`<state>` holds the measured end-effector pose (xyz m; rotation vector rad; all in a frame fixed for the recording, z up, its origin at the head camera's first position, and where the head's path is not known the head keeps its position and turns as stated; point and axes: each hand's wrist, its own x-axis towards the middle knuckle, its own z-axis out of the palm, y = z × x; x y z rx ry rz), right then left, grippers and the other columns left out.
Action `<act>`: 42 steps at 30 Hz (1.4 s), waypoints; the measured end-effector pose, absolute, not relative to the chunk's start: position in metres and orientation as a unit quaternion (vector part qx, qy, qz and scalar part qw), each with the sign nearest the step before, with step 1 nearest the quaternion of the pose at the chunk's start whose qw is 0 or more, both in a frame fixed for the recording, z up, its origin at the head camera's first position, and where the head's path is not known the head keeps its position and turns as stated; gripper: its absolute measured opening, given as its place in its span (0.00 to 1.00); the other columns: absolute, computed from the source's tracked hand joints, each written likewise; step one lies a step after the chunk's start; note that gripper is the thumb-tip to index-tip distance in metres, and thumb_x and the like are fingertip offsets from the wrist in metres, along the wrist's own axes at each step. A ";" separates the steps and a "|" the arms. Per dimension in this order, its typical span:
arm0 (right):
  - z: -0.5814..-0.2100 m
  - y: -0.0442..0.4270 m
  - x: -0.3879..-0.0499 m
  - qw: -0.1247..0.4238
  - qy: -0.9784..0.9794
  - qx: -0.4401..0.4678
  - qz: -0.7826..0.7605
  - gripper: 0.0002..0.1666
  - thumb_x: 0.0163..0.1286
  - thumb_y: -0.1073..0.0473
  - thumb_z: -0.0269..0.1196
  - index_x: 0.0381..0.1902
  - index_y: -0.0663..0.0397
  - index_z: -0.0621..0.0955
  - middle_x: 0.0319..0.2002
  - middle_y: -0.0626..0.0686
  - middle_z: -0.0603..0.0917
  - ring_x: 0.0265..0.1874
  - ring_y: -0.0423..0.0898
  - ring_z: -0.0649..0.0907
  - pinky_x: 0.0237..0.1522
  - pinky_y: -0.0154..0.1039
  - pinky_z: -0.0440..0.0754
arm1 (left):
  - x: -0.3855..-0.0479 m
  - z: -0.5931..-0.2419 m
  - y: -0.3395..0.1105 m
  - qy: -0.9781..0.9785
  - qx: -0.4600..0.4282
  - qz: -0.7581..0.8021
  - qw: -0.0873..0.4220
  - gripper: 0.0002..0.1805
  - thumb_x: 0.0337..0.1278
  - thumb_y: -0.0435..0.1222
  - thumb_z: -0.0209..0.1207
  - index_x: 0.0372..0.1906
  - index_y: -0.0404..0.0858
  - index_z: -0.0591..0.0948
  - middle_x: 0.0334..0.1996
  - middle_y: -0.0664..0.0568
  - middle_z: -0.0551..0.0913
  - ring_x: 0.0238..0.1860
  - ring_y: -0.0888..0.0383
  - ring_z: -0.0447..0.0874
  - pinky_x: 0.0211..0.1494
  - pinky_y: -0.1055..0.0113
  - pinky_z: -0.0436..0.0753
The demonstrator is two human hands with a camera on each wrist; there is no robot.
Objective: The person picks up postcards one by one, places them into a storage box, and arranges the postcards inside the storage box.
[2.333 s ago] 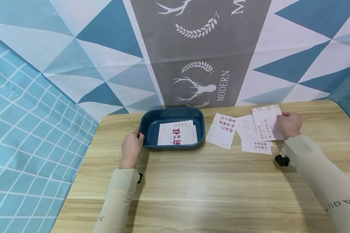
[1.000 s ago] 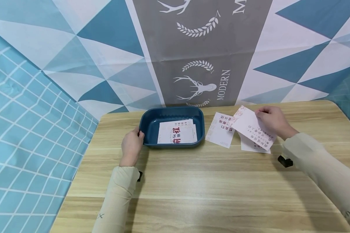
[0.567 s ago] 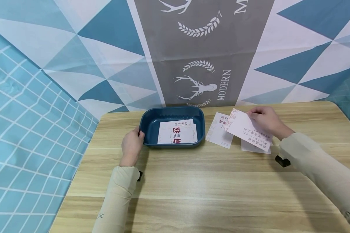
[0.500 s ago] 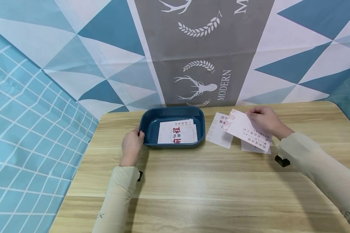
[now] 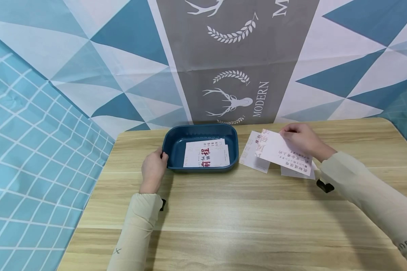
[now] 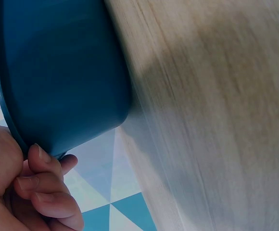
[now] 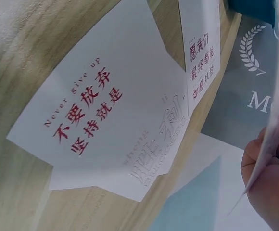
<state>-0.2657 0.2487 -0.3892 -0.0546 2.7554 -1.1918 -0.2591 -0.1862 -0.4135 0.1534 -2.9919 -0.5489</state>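
My left hand pinches the left rim of a blue tray; in the left wrist view its fingers curl at the tray's edge. Inside the tray lie overlapping white cards with red and dark characters. My right hand holds a white card by its upper edge, raised and tilted over the other cards. Partly covered beneath it are a card beside the tray and another farther right. The right wrist view shows overlapping cards with red print on the table and the held card nearly edge-on.
The wooden table runs back to a patterned cloth behind the tray. A blue gridded cloth hangs along the left side. Black devices are strapped at both wrists.
The right hand has picked the card up from the right-hand group and moved it left, over the card beside the tray. The left hand keeps its hold on the rim.
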 end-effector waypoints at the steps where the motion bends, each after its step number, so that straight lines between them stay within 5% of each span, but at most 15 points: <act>1: -0.389 0.248 -0.266 0.071 0.916 -0.021 -0.395 0.23 0.73 0.53 0.47 0.51 0.67 0.76 0.52 0.67 0.77 0.50 0.56 0.73 0.56 0.52 0.64 | -0.259 -0.414 -0.187 -0.981 0.050 -0.180 0.048 0.20 0.66 0.37 0.46 0.56 0.32 0.76 0.42 0.34 0.83 0.35 0.43 0.82 0.40 0.50 0.78; 12: -0.388 0.239 -0.268 0.084 0.912 -0.047 -0.398 0.21 0.73 0.54 0.47 0.49 0.65 0.78 0.48 0.64 0.79 0.44 0.51 0.72 0.50 0.43 0.65 | -0.260 -0.416 -0.188 -0.980 0.045 -0.186 0.057 0.14 0.65 0.36 0.46 0.43 0.34 0.80 0.30 0.39 0.82 0.28 0.46 0.78 0.34 0.52 0.76; 16: -0.386 0.234 -0.269 0.084 0.915 -0.046 -0.393 0.20 0.72 0.54 0.47 0.48 0.62 0.78 0.48 0.61 0.79 0.43 0.50 0.72 0.47 0.41 0.65 | -0.259 -0.415 -0.188 -0.980 0.043 -0.184 0.058 0.14 0.65 0.36 0.46 0.44 0.34 0.80 0.31 0.39 0.83 0.28 0.46 0.78 0.35 0.52 0.77; 23: -0.381 0.224 -0.272 0.080 0.912 -0.062 -0.397 0.18 0.72 0.58 0.47 0.49 0.64 0.78 0.50 0.64 0.79 0.47 0.53 0.74 0.52 0.46 0.66 | -0.259 -0.415 -0.188 -0.980 0.042 -0.185 0.059 0.16 0.65 0.36 0.46 0.48 0.33 0.79 0.32 0.38 0.83 0.27 0.47 0.78 0.34 0.53 0.76; 32: -0.377 0.212 -0.276 0.090 0.911 -0.075 -0.396 0.18 0.71 0.60 0.48 0.49 0.66 0.78 0.50 0.65 0.78 0.49 0.55 0.75 0.55 0.48 0.66 | -0.260 -0.416 -0.187 -0.980 0.050 -0.183 0.066 0.11 0.64 0.36 0.47 0.31 0.35 0.77 0.22 0.42 0.78 0.23 0.49 0.74 0.27 0.57 0.72; 42: -0.377 0.201 -0.286 0.088 0.917 -0.088 -0.378 0.17 0.69 0.60 0.50 0.47 0.65 0.79 0.48 0.64 0.79 0.49 0.56 0.75 0.57 0.49 0.66 | -0.261 -0.416 -0.188 -0.980 0.045 -0.181 0.071 0.11 0.63 0.36 0.47 0.31 0.35 0.77 0.21 0.43 0.77 0.23 0.49 0.73 0.27 0.57 0.72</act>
